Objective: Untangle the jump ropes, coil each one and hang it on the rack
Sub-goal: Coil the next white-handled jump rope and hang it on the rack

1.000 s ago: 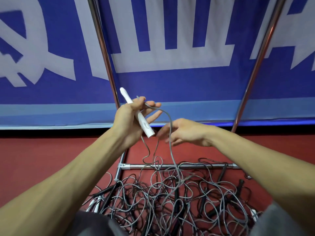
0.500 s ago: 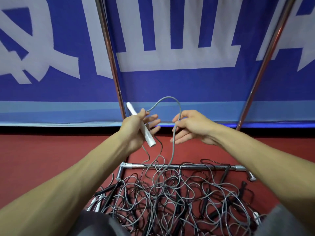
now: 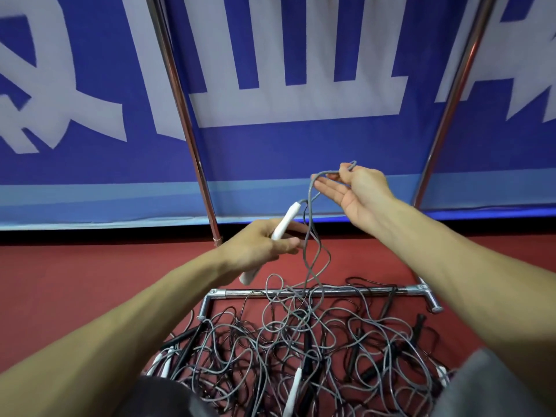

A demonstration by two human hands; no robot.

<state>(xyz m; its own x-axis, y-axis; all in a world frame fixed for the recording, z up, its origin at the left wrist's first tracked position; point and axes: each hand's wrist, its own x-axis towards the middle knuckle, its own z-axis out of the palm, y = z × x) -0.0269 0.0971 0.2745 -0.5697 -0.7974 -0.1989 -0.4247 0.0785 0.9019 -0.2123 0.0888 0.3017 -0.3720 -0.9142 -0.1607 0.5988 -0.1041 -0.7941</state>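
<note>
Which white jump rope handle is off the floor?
The white plastic handle gripped in the left hand; the other white handles lie in the tangled pile below.

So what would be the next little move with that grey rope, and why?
Probably raise the right hand higher, drawing more grey cord out of the pile. The left hand grips the white handle, and the right pinches the cord, whose strands hang down into it, not yet free.

A smooth, matt white plastic handle (image 3: 284,222) is gripped by the left hand (image 3: 260,247). The grey cord (image 3: 310,189) leaving it is seen as dull and rubbery. Below the grip, the rack (image 3: 370,291) is formed of polished, glossy metal tube. Behind the grip, a faintly sheened banner (image 3: 270,152) and a matt red floor (image 3: 90,281) are seen.
</note>
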